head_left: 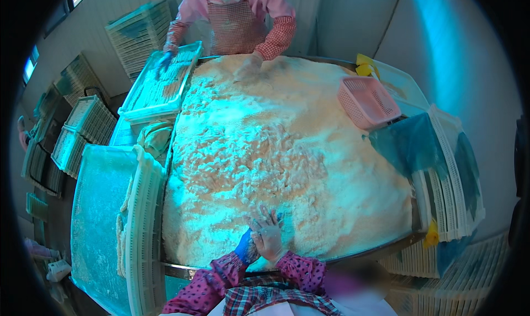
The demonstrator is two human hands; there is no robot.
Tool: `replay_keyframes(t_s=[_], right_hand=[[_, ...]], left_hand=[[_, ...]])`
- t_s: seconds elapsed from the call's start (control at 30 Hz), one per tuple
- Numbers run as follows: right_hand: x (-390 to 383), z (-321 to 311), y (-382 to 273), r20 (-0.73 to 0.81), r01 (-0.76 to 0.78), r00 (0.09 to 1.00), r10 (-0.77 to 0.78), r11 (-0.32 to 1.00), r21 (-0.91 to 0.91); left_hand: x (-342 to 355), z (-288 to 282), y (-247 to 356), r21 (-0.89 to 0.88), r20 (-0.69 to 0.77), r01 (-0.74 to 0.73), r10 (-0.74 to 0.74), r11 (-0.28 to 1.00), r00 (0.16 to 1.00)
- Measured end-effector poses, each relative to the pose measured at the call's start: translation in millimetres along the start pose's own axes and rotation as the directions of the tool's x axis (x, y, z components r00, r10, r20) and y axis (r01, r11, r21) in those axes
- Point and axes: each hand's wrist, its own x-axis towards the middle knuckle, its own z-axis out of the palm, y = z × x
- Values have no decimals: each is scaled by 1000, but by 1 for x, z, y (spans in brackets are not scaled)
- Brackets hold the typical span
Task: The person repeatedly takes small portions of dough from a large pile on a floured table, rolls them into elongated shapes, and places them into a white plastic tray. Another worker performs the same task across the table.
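At the near edge of a large powder-covered work surface [359, 178], my left hand [248, 244], in a blue glove, lies partly under my right hand, its fingers mostly hidden. My right hand [268, 233], in a translucent glove, is open, palm down with fingers spread, over the left one and the loose whitish powder [248, 156]. The powder is lumpy in the middle and smoother toward the right. Left of my hands stands a white mesh tray stack [143, 216] with a teal liner.
A co-worker [232, 26] stands opposite, hands at the powder and a tray [185, 56] of strips. A pink basket [367, 98] sits at the upper right, near teal sheets [408, 145] and stacked trays [447, 200]. A bundled cloth [154, 136] lies at left; more tray stacks [88, 128] stand beyond.
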Motion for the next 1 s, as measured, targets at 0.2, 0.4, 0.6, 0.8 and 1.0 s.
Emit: replay_keyframes(t_s=[0.2,0.4,0.6,0.8,1.0], right_hand=[[24,-15,-17,-31,117,993,-115,991,71],[49,-32,-45,17,140,986,-166,882,451],[120,-13,29,-54,-142,987,149,983,116],[178,12,63,-179,1,979,-92,891,-454],[187,12,62,-37,-291,954,297,895,-339]], left_hand=[[2,10,6,-27,299,-604,583,797,756],[-4,-27,68,326,-341,548,-445,770,828],[-4,-34,105,142,-304,563,-505,814,807],[26,35,197,79,-58,194,-190,978,980],[-7,81,385,810,-293,-197,672,552,680]])
